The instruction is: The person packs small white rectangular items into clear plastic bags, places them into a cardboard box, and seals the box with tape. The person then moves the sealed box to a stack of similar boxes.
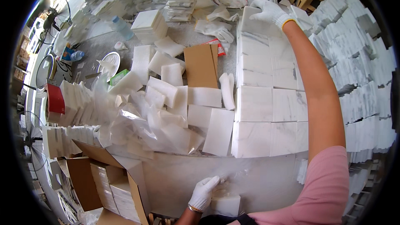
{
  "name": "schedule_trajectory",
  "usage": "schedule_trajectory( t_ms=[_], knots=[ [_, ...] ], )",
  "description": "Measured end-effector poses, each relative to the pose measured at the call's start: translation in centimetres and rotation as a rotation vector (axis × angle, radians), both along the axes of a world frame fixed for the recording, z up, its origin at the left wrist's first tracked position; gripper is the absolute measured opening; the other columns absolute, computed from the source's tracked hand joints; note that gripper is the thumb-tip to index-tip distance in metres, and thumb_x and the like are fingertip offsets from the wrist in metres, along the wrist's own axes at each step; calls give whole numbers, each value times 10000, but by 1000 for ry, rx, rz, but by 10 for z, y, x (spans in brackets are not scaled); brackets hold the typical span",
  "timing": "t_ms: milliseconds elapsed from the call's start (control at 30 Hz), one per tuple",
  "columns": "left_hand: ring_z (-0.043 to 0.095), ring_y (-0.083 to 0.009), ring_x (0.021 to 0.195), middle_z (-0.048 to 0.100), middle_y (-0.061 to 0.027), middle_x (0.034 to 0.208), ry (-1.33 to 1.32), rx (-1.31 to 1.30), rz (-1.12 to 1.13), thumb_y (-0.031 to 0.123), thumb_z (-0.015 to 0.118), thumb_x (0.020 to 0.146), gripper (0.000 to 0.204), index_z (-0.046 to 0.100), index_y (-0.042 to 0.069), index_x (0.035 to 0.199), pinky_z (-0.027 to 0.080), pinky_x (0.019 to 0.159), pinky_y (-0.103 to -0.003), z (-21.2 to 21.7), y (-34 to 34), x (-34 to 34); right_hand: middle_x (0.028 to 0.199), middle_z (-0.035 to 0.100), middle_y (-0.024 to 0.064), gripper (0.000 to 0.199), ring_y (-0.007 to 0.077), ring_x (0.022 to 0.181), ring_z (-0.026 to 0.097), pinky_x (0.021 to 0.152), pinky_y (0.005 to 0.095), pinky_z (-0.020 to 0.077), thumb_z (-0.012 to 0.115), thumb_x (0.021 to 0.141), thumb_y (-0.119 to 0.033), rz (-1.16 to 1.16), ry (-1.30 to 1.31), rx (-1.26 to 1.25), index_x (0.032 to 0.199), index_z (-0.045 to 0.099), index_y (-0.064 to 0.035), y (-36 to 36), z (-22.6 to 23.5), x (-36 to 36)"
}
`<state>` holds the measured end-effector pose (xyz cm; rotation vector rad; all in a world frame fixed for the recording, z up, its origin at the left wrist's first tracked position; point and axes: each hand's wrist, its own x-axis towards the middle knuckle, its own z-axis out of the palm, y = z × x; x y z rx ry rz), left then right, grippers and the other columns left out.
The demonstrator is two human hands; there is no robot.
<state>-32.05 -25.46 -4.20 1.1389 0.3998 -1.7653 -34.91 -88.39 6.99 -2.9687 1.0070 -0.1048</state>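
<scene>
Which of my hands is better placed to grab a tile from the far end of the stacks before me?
Probably your right hand: it is at the far tile stacks, while your left hand is low, beside the white block.

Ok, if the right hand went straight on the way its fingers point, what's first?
Probably the red-rimmed bowl, up and left of the right hand, past the edge of the white tiles. Depth is unclear; it might pass above the rim.
</scene>
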Motion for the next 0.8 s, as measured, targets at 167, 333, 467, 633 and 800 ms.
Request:
schedule_trajectory(
  t_ms=[167, 333, 467, 633, 800],
  knots=[
    [692, -338, 1114, 688, -197, 1255, -62, -66, -1, 274, 665, 1014, 290, 651, -6, 1089, 602, 884, -499, -14, 6, -5, 1110, 666, 111, 388, 311, 1056, 657, 891, 399, 528, 810, 785, -189, 9, -303, -171, 1130, 660, -95, 101, 43, -32],
    [672, -346, 1132, 674, -154, 1233, -25, -179, 11, 276, 686, 1000, 284, 624, 41, 1147, 587, 886, -534, -39, 8, -2, 1055, 707, 34, 380, 171, 990, 688, 896, 313, 547, 832, 816, -137, 127, -564, 239, 1163, 681, -94, 250, 87, -89],
    [668, -337, 1149, 676, -169, 1265, -87, -191, 11, 305, 688, 993, 360, 614, 21, 1203, 579, 907, -514, -35, 8, -5, 1055, 731, 29, 364, 142, 969, 677, 884, 315, 556, 841, 795, -157, 6, -459, 850, 1123, 721, -56, 386, 80, -135],
    [646, -333, 1218, 668, -193, 1314, -65, -289, 4, 307, 681, 995, 430, 602, -13, 1273, 523, 1035, -467, -46, 1, -5, 1020, 734, 30, 407, 122, 915, 665, 827, 278, 533, 847, 767, -186, -84, -189, 1328, 1129, 737, -36, 513, 14, -146],
    [618, -357, 1251, 636, -217, 1350, -57, -300, 12, 289, 689, 994, 488, 548, -29, 1337, 526, 1034, -470, -43, -2, -4, 1092, 739, 92, 423, 220, 1009, 693, 899, 369, 538, 772, 824, -344, -38, 12, 1192, 1152, 744, -77, 557, -45, -138]
  ],
)
